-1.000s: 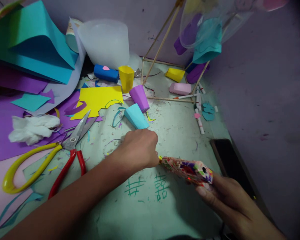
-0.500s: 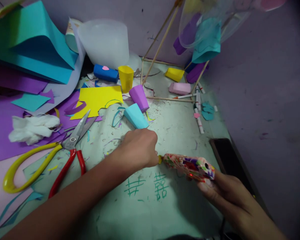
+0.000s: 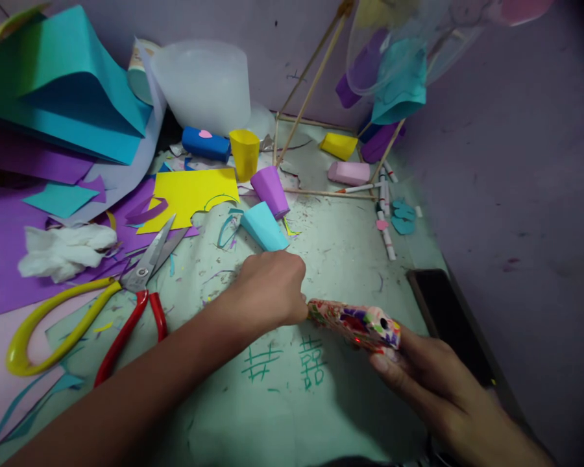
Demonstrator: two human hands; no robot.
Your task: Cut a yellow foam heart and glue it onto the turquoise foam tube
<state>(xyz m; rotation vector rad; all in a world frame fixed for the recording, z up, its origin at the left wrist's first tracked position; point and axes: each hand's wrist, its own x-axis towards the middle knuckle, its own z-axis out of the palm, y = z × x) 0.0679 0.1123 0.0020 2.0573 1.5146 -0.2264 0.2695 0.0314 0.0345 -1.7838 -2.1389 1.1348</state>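
Observation:
My left hand (image 3: pixel 272 285) is closed above the table, its knuckles turned up; the fingertips and whatever they pinch are hidden from me. In my right hand (image 3: pixel 442 383) is a flower-patterned glue gun (image 3: pixel 353 322) with a small red light glowing on its side. Its front end points left and meets the fingers of my left hand. Just beyond my left hand lies a light blue paper cup shape (image 3: pixel 265 226), tipped over. A purple cup shape (image 3: pixel 271 191) leans behind it, and a yellow one (image 3: pixel 244 154) stands upright farther back.
Open scissors (image 3: pixel 141 275) with yellow and red handles lie left, among paper scraps and a crumpled white tissue (image 3: pixel 68 251). A phone (image 3: pixel 450 324) rests at the right by the wall. Wooden sticks (image 3: pixel 316 81) form a frame at the back, with a clear plastic piece above.
My right hand has brought the glue gun left, so its front end now reaches my left fingers and covers most of a small yellow bit seen there before. My left hand has barely moved.

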